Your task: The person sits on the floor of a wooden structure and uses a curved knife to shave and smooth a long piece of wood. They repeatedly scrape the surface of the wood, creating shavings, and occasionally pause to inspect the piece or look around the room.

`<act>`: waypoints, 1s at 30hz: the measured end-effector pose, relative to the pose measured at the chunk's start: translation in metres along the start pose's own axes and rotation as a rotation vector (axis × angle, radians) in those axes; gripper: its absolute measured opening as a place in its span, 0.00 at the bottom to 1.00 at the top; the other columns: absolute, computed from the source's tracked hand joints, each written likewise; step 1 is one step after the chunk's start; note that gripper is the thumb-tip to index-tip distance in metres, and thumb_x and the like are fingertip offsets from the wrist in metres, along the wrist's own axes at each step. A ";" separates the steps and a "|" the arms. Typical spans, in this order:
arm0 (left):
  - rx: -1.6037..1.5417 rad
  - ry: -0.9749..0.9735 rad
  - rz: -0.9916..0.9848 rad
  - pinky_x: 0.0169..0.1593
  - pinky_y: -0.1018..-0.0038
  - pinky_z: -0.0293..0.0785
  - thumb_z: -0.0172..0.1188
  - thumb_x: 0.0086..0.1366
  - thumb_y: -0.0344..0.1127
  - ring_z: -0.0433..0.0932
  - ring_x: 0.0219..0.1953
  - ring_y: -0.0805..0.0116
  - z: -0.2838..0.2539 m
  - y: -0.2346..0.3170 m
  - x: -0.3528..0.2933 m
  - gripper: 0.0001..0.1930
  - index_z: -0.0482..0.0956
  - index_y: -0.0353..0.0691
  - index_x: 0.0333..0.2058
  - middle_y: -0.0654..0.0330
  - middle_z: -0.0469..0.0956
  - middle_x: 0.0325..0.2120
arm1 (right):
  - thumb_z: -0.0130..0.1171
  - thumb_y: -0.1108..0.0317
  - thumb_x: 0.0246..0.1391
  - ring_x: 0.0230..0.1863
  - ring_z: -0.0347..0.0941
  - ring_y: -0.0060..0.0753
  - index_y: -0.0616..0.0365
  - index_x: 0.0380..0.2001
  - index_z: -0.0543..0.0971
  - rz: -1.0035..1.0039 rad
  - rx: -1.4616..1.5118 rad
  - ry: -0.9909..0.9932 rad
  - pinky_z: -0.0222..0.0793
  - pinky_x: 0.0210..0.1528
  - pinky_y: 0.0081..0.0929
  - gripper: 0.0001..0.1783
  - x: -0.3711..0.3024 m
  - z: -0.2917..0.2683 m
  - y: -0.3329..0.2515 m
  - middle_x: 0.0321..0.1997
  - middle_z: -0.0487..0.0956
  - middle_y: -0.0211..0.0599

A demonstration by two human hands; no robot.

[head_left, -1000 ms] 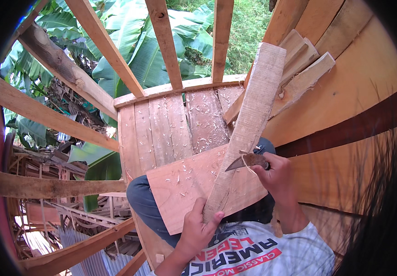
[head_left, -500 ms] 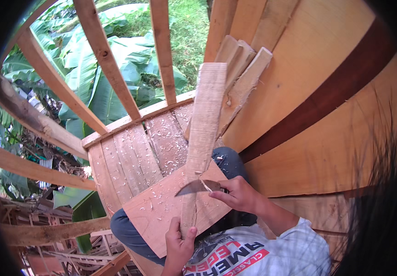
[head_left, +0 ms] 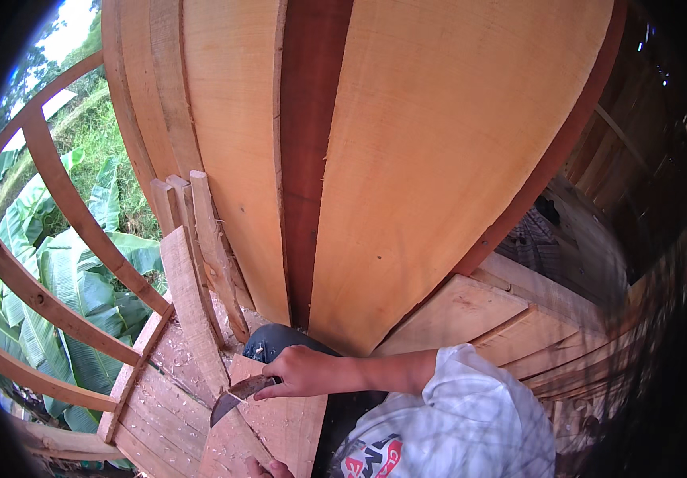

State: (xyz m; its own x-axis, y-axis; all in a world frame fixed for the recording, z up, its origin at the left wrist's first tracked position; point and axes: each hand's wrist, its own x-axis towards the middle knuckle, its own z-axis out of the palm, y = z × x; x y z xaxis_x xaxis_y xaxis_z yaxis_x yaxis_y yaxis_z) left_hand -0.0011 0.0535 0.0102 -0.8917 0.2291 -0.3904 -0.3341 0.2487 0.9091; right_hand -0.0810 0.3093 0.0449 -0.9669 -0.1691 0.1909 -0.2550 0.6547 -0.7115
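My right hand (head_left: pixel 302 372) is closed around the handle of a curved knife. Its dark blade (head_left: pixel 224 409) lies across a long wooden piece (head_left: pixel 193 307), wide at the far end and narrower toward me. A pale curl of wood shows at the blade. At the lower edge my left hand (head_left: pixel 270 468), partly cut off, grips the narrow near end of the piece. Under both, a flat board (head_left: pixel 295 426) sprinkled with shavings rests on my lap. The knife handle is mostly hidden by my fingers.
Several rough wooden lengths (head_left: pixel 214 247) lean against the tall plank wall (head_left: pixel 455 151) ahead. A slatted wooden railing (head_left: pixel 92 231) runs along the left, with large leaves outside. Shavings litter the plank floor (head_left: pixel 148 422). A dark opening stands at the right.
The view has swung to the right, so the hands and wooden piece now appear lower and further left. Both grips stay the same, and the blade remains across the piece.
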 end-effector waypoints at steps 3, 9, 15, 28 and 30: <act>-0.039 -0.003 0.005 0.53 0.72 0.63 0.51 0.70 0.41 0.65 0.49 0.65 -0.002 0.001 -0.002 0.32 0.52 0.19 0.60 0.46 0.65 0.50 | 0.58 0.44 0.54 0.22 0.74 0.54 0.65 0.20 0.77 -0.109 0.052 -0.113 0.70 0.27 0.42 0.29 -0.020 0.024 -0.017 0.15 0.74 0.51; -0.066 0.039 -0.015 0.45 0.74 0.65 0.52 0.70 0.41 0.65 0.39 0.70 -0.008 -0.006 -0.004 0.32 0.53 0.20 0.60 0.52 0.67 0.41 | 0.59 0.49 0.55 0.21 0.74 0.54 0.62 0.28 0.81 -0.140 0.118 -0.007 0.70 0.25 0.41 0.23 -0.014 0.038 -0.016 0.16 0.74 0.51; -0.558 -0.415 0.124 0.47 0.73 0.67 0.53 0.69 0.42 0.67 0.41 0.67 -0.043 0.005 0.006 0.33 0.54 0.19 0.60 0.50 0.69 0.43 | 0.61 0.50 0.54 0.23 0.75 0.53 0.61 0.29 0.81 -0.053 -0.056 -0.106 0.70 0.27 0.41 0.22 0.003 0.036 -0.008 0.19 0.76 0.50; -0.270 0.091 0.149 0.28 0.83 0.61 0.55 0.66 0.32 0.65 0.29 0.80 -0.015 -0.070 0.021 0.23 0.61 0.28 0.55 0.63 0.70 0.35 | 0.65 0.52 0.49 0.19 0.73 0.53 0.63 0.22 0.79 -0.158 -0.118 -0.086 0.68 0.23 0.39 0.21 0.008 0.055 -0.012 0.15 0.73 0.50; -0.316 0.105 0.184 0.25 0.85 0.60 0.55 0.65 0.30 0.65 0.26 0.82 -0.018 -0.075 0.024 0.22 0.62 0.29 0.55 0.66 0.71 0.33 | 0.66 0.52 0.47 0.19 0.73 0.52 0.65 0.21 0.79 -0.158 -0.144 -0.109 0.67 0.22 0.37 0.22 0.007 0.059 -0.022 0.16 0.74 0.51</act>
State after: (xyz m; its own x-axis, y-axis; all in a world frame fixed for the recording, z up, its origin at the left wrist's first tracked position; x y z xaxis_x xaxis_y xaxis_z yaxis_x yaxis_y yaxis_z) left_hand -0.0029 0.0234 -0.0651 -0.9665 0.1412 -0.2144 -0.2287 -0.0938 0.9690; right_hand -0.0824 0.2505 0.0220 -0.9119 -0.3511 0.2128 -0.4075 0.7110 -0.5731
